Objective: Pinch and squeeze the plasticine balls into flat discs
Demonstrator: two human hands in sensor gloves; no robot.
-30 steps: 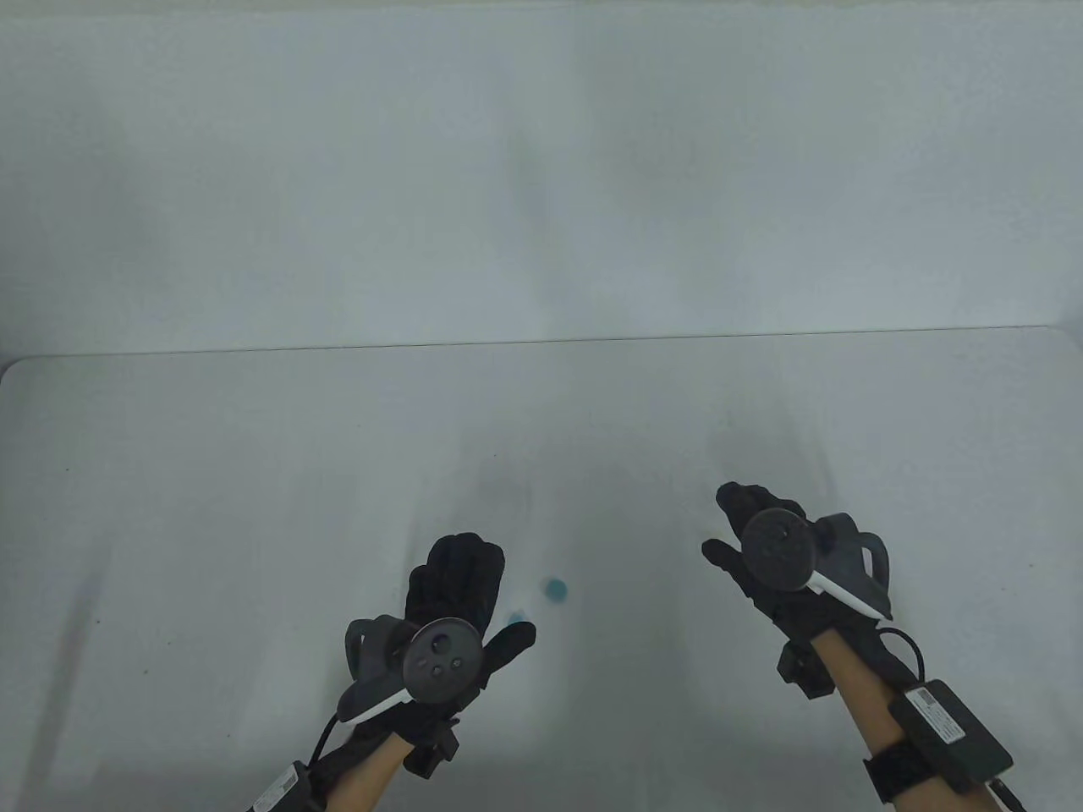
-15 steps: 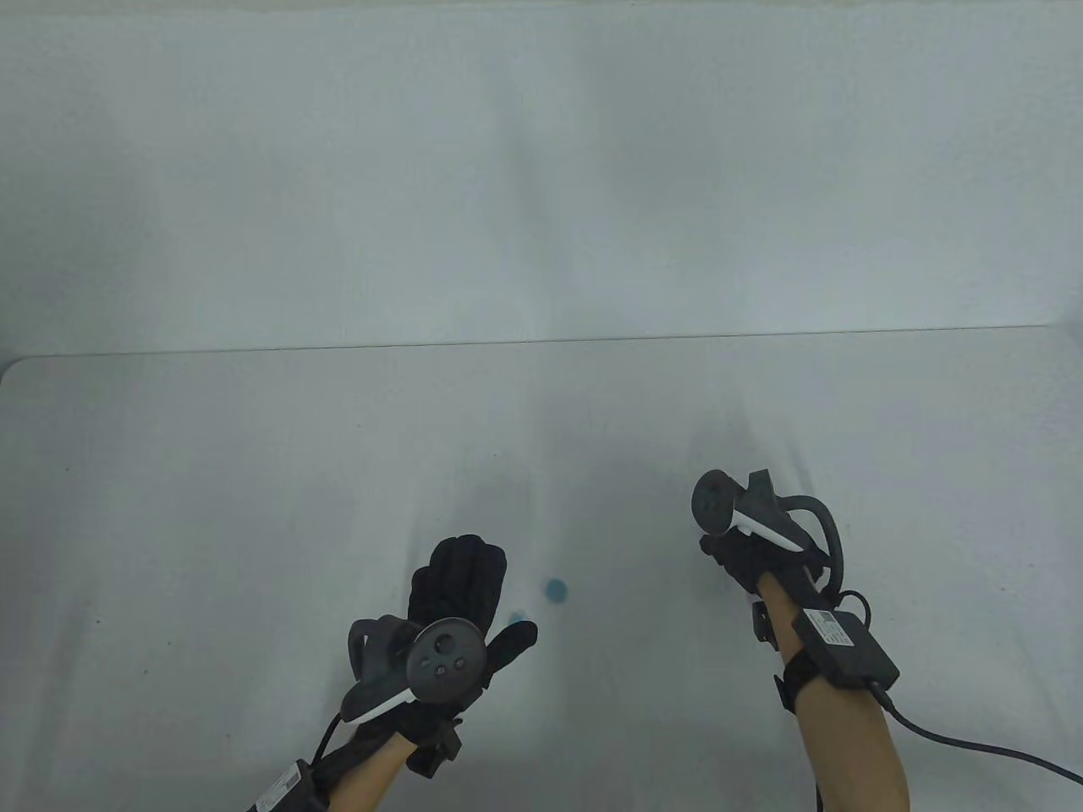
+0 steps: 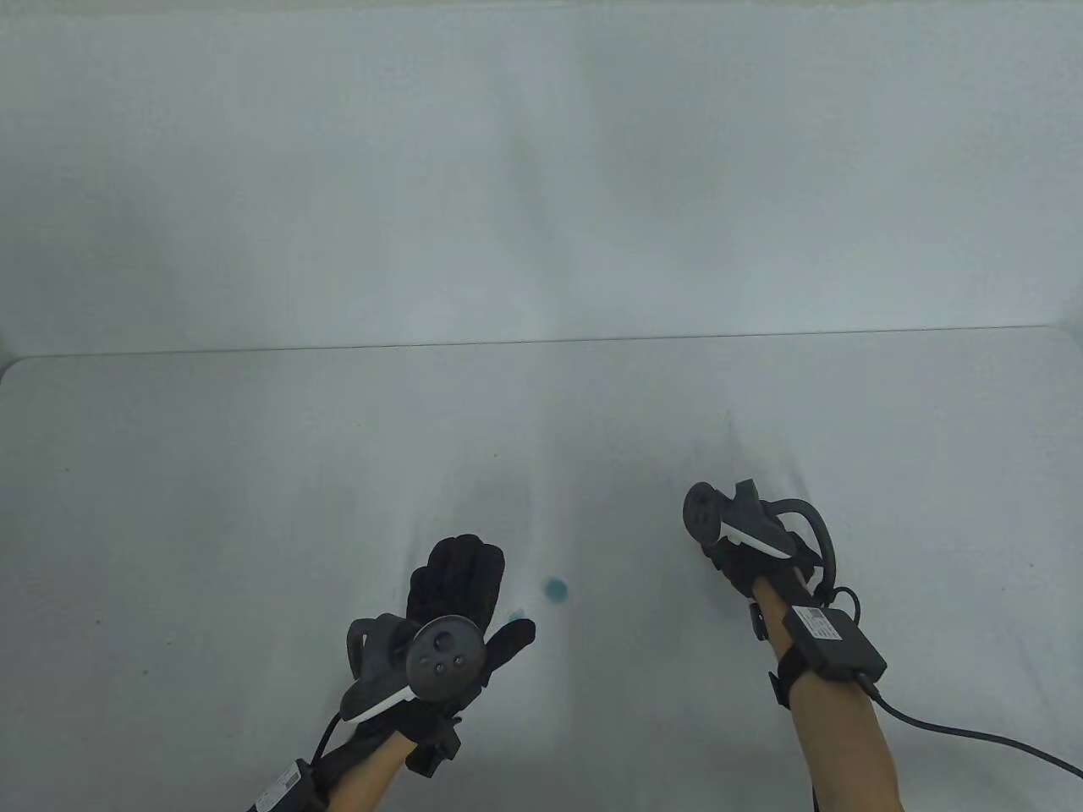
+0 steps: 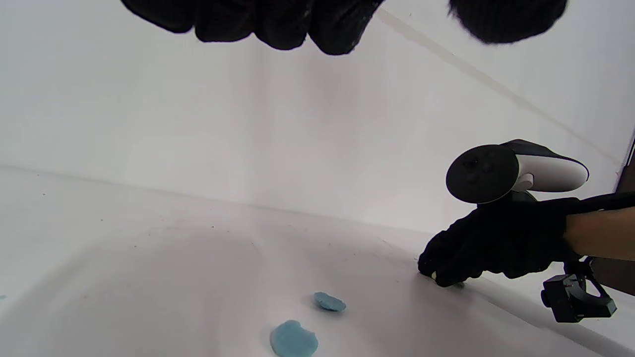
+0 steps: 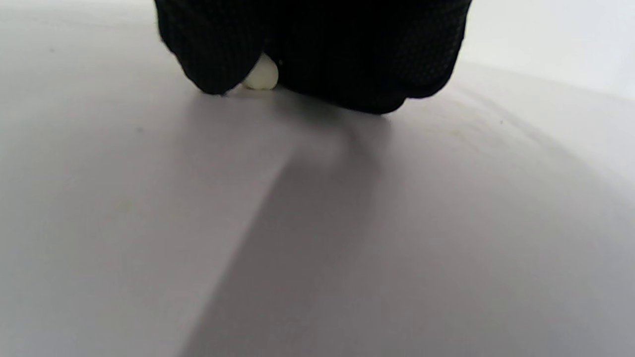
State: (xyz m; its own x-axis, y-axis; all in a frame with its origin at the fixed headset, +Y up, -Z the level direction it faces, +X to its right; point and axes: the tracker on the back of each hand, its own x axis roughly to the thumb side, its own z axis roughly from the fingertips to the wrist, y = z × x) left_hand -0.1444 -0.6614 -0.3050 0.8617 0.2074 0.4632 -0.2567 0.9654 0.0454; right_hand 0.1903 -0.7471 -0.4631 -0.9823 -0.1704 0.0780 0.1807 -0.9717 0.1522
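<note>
Pinching a small white plasticine ball against the counter, the right hand has its grip closed on it: right wrist view shows the pale lump wedged between two gloved fingertips at top centre of the frame, touching the surface. Left wrist view shows the same hand at right of frame, curled down with fingertips on the counter and a bit of white showing under them. In the table view the ball itself is hidden beneath the hand, lower right of centre. Tracker sits on the back of that hand, tilted on edge; a black box is strapped to the forearm with a cable trailing to the lower right edge.

Left hand is at lower centre-left of the table view, fingers stretched out flat together, thumb apart, grip wide and holding nothing; its tracker faces up. Whether the palm touches the counter I cannot tell.

Two blue flattened discs lie between the hands. Far disc is clear of both hands. Near disc lies just beside the left thumb, partly hidden in the table view.
</note>
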